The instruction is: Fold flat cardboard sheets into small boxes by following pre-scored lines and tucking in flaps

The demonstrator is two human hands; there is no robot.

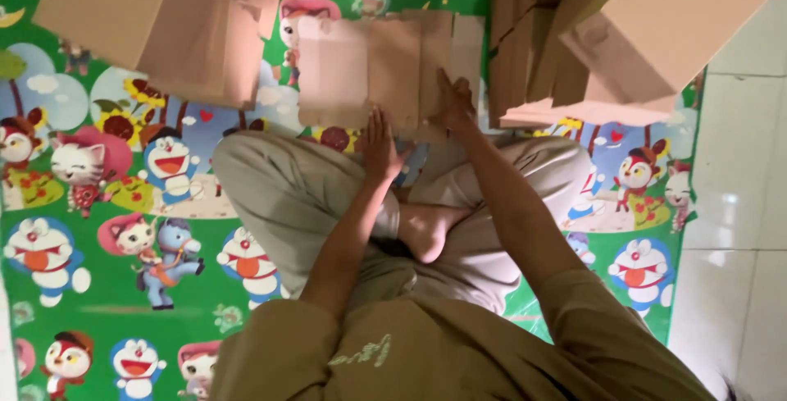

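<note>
A person sits cross-legged on a green play mat [98, 303] printed with cartoon cats and other characters, seen from above. One bare foot [426, 233] shows between the folded legs, which are in pale beige trousers.

Both arms reach forward to one flat, unfolded cardboard sheet [361, 69] lying on the mat just in front of the knees. The sheet is creased into about four panels side by side. The left hand [379, 148] lies flat with fingers straight and together, its fingertips touching the sheet's near edge; it grips nothing. The right hand [453, 102] is also flat and spread, palm pressing down on the sheet's right-hand panels; it too closes on nothing.

Around the sheet stand piles of cardboard. At upper left there is one large folded box [106, 3] with further flaps and pieces leaning beside it; how many pieces, I cannot tell. At upper right there is a second large box [689, 15], tilted, and next to it a row of flat cardboard pieces [525, 48] standing on edge, too closely packed to count. Two more cardboard edges show along the top border of the view.

To the right of the mat runs a floor of pale glossy tiles [738, 204].
</note>
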